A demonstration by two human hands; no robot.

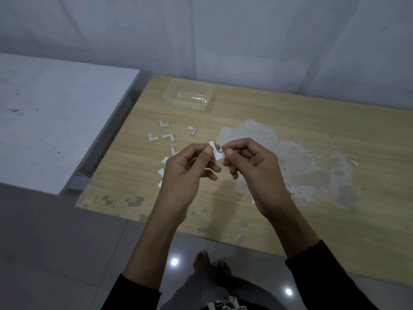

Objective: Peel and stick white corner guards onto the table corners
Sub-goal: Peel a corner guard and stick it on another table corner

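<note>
Corner guard [215, 153], white and L-shaped, is pinched between both hands above the wooden table [290, 220]. I see the left hand [185, 173] gripping its upper end with thumb and forefinger, and the right hand [250, 162] pinching its other edge. Just beyond the left hand lie loose guards [168, 137], with white paper scraps [162, 171] beside that hand. Farther out stands a clear plastic container [188, 95].

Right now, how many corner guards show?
6 guards: four loose on the table, one by the left hand, one pinched between it and the right hand; others possibly hidden.
</note>
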